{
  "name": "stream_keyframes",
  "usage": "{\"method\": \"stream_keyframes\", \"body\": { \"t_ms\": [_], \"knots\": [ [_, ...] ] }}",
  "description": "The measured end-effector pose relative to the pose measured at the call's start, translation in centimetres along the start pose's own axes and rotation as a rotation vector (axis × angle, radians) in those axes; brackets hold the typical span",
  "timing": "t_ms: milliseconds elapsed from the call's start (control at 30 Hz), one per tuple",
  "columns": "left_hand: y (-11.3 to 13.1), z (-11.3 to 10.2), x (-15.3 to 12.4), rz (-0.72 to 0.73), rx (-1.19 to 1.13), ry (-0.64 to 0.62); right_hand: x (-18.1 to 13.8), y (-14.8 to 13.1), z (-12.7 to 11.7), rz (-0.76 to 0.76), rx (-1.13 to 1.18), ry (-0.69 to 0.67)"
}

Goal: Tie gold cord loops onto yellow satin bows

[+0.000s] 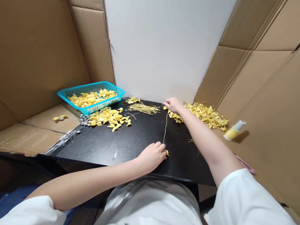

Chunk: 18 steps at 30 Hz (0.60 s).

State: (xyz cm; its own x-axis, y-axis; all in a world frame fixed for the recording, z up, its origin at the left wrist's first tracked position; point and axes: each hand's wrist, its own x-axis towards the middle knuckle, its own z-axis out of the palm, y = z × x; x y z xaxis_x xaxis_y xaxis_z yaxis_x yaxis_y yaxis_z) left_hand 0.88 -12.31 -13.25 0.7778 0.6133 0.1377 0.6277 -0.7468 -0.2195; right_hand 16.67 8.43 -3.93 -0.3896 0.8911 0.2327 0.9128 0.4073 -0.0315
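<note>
A thin yellow thread runs taut across the black table between my two hands. My left hand rests near the table's front edge, fingers pinched on the thread's near end beside a small yellow piece. My right hand reaches to the far edge and is closed on the thread's far end. Small yellow folded pieces lie just under my right wrist.
A teal basket of yellow pieces stands at the back left, with a loose pile and silver beads in front. Cut yellow strands lie at the back. A larger pile, a thread spool and a pink tool lie on the cardboard to the right.
</note>
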Motion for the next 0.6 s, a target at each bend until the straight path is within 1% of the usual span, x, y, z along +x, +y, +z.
{"method": "stream_keyframes", "body": {
  "t_ms": [100,200,267,367,433,500,600],
  "knots": [
    [-0.2,-0.4,-0.1,-0.004,-0.036,0.035,-0.8,-1.4,2.2,-0.052,-0.042,-0.065],
    [-0.3,-1.0,-0.5,-0.020,-0.060,0.027,-1.4,-2.4,4.2,-0.072,-0.069,-0.105],
    [-0.4,-1.3,-0.7,-0.030,-0.070,0.021,-1.7,-2.9,5.1,-0.060,-0.076,-0.103],
    [-0.5,-1.4,-0.8,-0.019,-0.081,0.029,-1.6,-4.3,5.6,-0.038,-0.059,-0.051],
    [-0.5,-1.3,-1.0,-0.011,-0.091,0.053,-1.2,-6.0,5.7,-0.052,-0.026,-0.028],
    [-0.7,-1.4,-1.3,-0.003,-0.115,0.099,-0.6,-8.3,5.9,-0.092,0.015,-0.034],
    [-1.8,-1.8,-1.9,-0.009,-0.212,0.230,0.5,-11.6,6.4,-0.130,0.065,-0.042]
  ]
}}
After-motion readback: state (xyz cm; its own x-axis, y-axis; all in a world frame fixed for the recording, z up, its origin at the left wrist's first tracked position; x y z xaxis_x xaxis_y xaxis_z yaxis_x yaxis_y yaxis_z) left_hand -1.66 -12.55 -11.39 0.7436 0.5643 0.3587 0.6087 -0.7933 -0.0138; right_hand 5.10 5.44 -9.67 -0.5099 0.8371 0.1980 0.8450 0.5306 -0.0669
